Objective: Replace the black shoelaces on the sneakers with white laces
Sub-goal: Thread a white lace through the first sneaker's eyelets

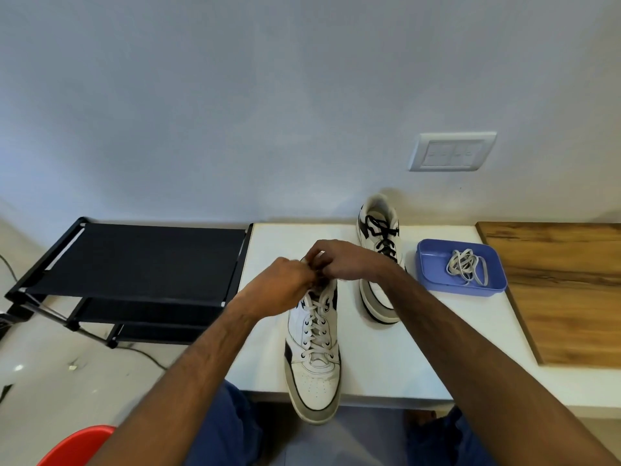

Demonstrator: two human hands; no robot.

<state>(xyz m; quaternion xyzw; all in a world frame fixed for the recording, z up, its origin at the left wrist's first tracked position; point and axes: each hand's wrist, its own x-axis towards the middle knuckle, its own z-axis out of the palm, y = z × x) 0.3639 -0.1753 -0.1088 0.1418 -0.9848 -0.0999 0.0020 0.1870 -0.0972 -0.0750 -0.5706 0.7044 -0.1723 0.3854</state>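
Two sneakers, two hands, one spare lace in one tray.

Two sneakers stand on one white table (420, 348): the near sneaker (314, 358) at lower centre carries one white lace, the far sneaker (381, 257) right of centre one black lace (383, 235). One blue tray (433, 264) at right holds one bundled white lace (467, 267). Two hands, left hand (284, 284) and right hand (339, 258), meet at centre. One black rack (134, 260) at left, one wooden board (564, 290) at right, one wall switch plate (452, 152) at upper right.
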